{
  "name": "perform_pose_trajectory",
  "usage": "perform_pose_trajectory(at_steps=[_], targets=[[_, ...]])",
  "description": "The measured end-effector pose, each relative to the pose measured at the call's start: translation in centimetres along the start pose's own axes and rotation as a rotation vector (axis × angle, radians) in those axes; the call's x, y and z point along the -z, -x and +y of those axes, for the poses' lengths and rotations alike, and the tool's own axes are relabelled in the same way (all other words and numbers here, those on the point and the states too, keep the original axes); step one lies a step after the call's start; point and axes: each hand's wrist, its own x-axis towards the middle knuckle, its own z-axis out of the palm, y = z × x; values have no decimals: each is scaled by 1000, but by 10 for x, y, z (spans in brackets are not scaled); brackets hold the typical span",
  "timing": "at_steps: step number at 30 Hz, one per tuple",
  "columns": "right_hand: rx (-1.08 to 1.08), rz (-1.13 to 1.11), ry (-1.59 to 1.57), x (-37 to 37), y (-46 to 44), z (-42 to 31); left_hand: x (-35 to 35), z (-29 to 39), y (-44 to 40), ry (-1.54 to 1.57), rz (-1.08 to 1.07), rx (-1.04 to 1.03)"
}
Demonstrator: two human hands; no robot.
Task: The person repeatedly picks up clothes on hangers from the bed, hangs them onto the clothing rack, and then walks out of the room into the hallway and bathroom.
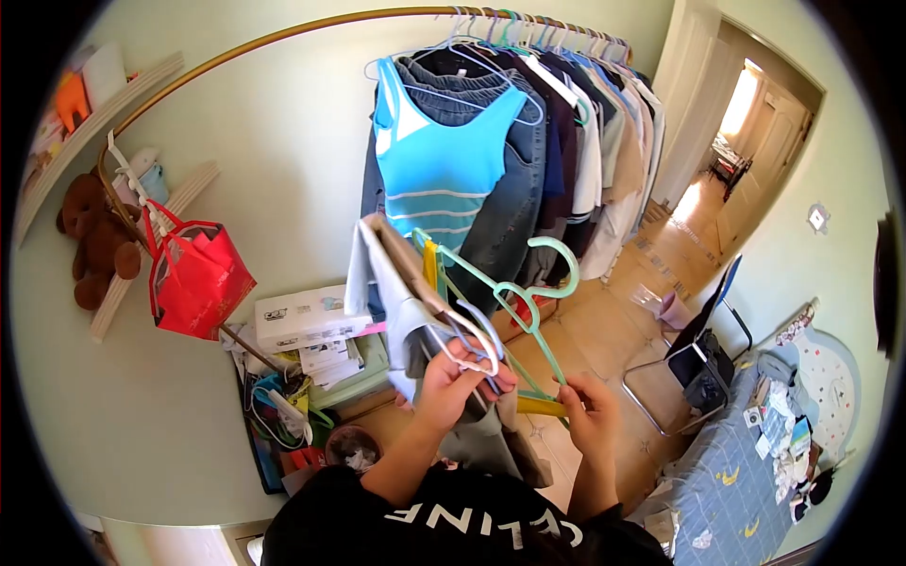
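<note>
The left hand, at 6 o'clock, is closed around the hooks of a white hanger and a greyish one beside it, with grey and beige clothes hanging in folds toward 10 o'clock. The right hand, between 4 and 5 o'clock, pinches one corner of a green hanger between thumb and fingers. The green hanger sits just off the middle toward 3 o'clock, its hook pointing to 2 o'clock, and a yellow strip shows along its lower bar, near the right hand.

At 12 o'clock, a blue tank top hangs in front of jeans on a rail full of clothes. A red bag hangs at 9 o'clock, with a brown teddy bear beyond it. A chair stands between 3 and 4 o'clock, near the bed at 4 o'clock.
</note>
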Motion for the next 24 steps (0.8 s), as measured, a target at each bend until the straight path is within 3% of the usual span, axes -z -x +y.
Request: perform_pose_trajectory(at_steps=[7,13,15,24], targets=[[96,-130,-28,-38,-81,21,37,21,-5,-106,409,-84],[78,-216,-182,-72,-188,6,76,33,-39,-164,600,-266],[179,-205,-189,-80,-230,-5,83,40,-59,-165,694,-333],[507,-151,-208,-108,-423,-60,95,38,-129,-196,768,-549]])
